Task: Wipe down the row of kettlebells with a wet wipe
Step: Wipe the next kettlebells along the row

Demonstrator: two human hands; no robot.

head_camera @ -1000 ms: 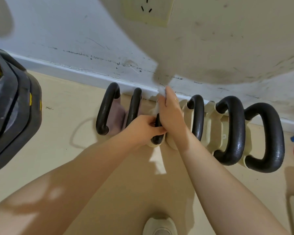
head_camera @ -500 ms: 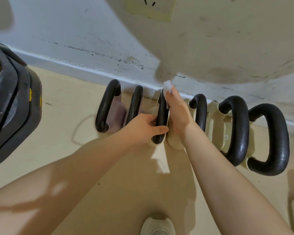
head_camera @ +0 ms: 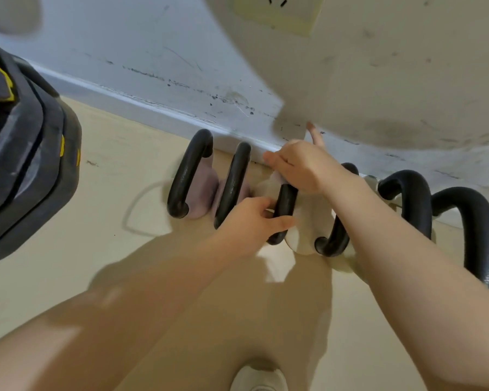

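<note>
The kettlebells (head_camera: 232,187) stand in a row on the floor (head_camera: 102,249) tight against the wall (head_camera: 153,66), with open floor in front. The left hand (head_camera: 249,221) has its grip clamped on the third handle (head_camera: 284,210). The right hand (head_camera: 302,167) curls over that handle's top, hiding the wipe. At the left edge, stacked black weight plates (head_camera: 20,153) are cut off.

Bright w/ hard floor shadows, motion blur, wide-angle edge warp.
</note>
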